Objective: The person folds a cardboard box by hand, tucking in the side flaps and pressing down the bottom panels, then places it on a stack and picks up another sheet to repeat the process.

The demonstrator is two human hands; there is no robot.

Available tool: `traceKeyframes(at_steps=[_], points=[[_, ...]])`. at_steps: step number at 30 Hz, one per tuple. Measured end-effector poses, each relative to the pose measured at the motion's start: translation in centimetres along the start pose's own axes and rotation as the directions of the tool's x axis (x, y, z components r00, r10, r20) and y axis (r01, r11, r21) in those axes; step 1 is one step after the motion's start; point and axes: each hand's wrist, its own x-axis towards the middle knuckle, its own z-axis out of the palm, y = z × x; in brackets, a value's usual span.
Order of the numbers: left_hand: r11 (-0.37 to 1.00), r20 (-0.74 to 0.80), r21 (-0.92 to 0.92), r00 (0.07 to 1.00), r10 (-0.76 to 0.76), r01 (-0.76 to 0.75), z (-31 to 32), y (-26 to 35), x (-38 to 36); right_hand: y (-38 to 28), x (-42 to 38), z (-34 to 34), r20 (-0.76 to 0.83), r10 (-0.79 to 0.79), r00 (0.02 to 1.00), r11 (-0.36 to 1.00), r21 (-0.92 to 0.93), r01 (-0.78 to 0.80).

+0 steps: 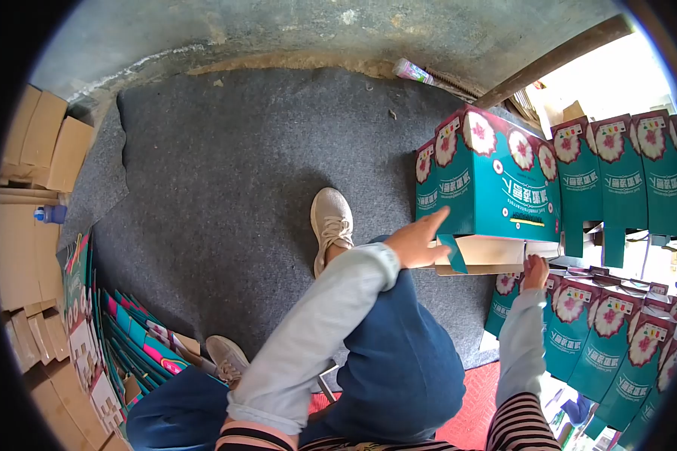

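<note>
A teal and maroon printed carton [515, 188] stands on the dark floor mat at the right, its near side showing open tan flaps [489, 249]. My left hand [421, 239] is at the carton's near left corner, fingers apart, beside a small teal flap [452, 254]. My right hand [535, 270] is at the near right edge of the open flaps, fingers bent together; what they may hold is too small to make out. A second carton of the same print [426, 177] shows along the left side of the first.
Rows of similar teal cartons [623, 180] stand at the right. Flattened printed cardboard [139, 331] and brown boxes [26, 248] line the left side. A plastic bottle [412, 71] lies by the wall, near a wooden pole [557, 60]. My shoe [332, 225] rests on the mat.
</note>
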Motion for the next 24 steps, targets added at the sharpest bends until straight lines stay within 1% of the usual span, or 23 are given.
traceKeyframes(at_steps=[1,2,3,4,5,6,7,8,9,11,13,14,15,17,19,21,22,23,24], points=[[0.997,-0.067,-0.059,0.997,0.043,-0.048,-0.4,-0.6,-1.4,-0.2,-3.1,0.5,0.008,0.046,0.999,0.999,0.026,-0.047],[0.989,-0.140,-0.111,0.987,0.082,-0.098,-1.3,-1.3,-3.3,-0.7,-6.7,2.0,0.019,0.058,0.998,0.998,0.002,-0.058],[0.991,-0.162,-0.128,0.987,0.010,-0.031,-3.0,-0.3,-6.2,-1.7,-11.1,5.1,0.012,0.024,1.000,0.995,-0.098,-0.022],[0.985,-0.218,-0.139,0.967,-0.135,0.107,-4.5,1.7,-9.1,-2.8,-15.7,8.4,0.005,-0.011,1.000,0.980,-0.198,0.012],[0.977,-0.280,-0.135,0.939,-0.197,0.165,-5.4,2.6,-11.9,-2.0,-16.3,8.2,0.185,-0.122,0.975,0.929,-0.324,0.178],[0.967,-0.347,-0.130,0.903,-0.253,0.221,-6.1,3.4,-14.6,-2.6,-18.9,11.3,0.293,-0.481,0.827,0.730,-0.388,0.562],[0.966,-0.448,-0.127,0.855,-0.260,0.227,-6.4,4.6,-17.3,-6.1,-21.6,14.6,0.478,-0.652,0.589,0.300,-0.551,0.779],[0.965,-0.548,-0.119,0.795,-0.260,0.234,-6.2,5.9,-20.0,-8.5,-24.1,18.1,0.534,-0.684,0.496,0.158,-0.556,0.816],[0.963,-0.581,-0.113,0.769,-0.265,0.247,-5.8,7.3,-22.5,-9.6,-24.5,20.4,0.636,-0.671,0.381,-0.031,-0.538,0.843],[0.952,-0.669,-0.105,0.688,-0.282,0.289,-5.1,10.2,-27.8,-9.4,-23.2,23.6,0.722,-0.616,0.314,-0.185,-0.520,0.834],[0.943,-0.692,-0.008,0.678,-0.246,0.333,-3.8,13.0,-32.4,-7.1,-19.1,23.9,0.788,-0.487,0.377,-0.215,-0.526,0.823],[0.930,-0.703,0.022,0.667,-0.247,0.368,-2.9,14.5,-34.8,-6.5,-17.8,23.9,0.802,-0.488,0.344,-0.237,-0.501,0.832],[0.917,-0.733,0.010,0.627,-0.265,0.400,-2.4,15.9,-37.1,-6.2,-16.8,23.9,0.814,-0.490,0.312,-0.264,-0.480,0.837],[0.902,-0.774,-0.010,0.568,-0.279,0.431,-1.8,18.2,-40.5,-5.9,-15.2,23.4,0.832,-0.469,0.295,-0.268,-0.453,0.851],[0.891,-0.875,0.046,0.448,-0.181,0.451,-1.2,20.1,-43.8,-5.5,-15.1,23.2,0.828,-0.498,0.256,-0.291,-0.438,0.851],[0.801,-0.942,0.178,0.335,-0.030,0.572,-0.7,21.9,-47.3,-5.4,-15.0,23.1,0.825,-0.468,0.318,-0.314,-0.492,0.812],[0.741,-0.969,0.194,0.245,0.041,0.642,-0.5,22.7,-49.0,-5.4,-14.3,23.0,0.830,-0.464,0.309,-0.302,-0.476,0.826],[0.648,-0.975,0.220,0.160,0.152,0.729,-0.5,23.1,-50.9,-5.2,-13.1,22.9,0.843,-0.429,0.325,-0.303,-0.473,0.827],[0.646,-0.986,0.109,-0.001,0.168,0.756,-0.3,23.0,-52.8,-4.9,-12.0,22.9,0.830,-0.450,0.330,-0.275,-0.481,0.833]])
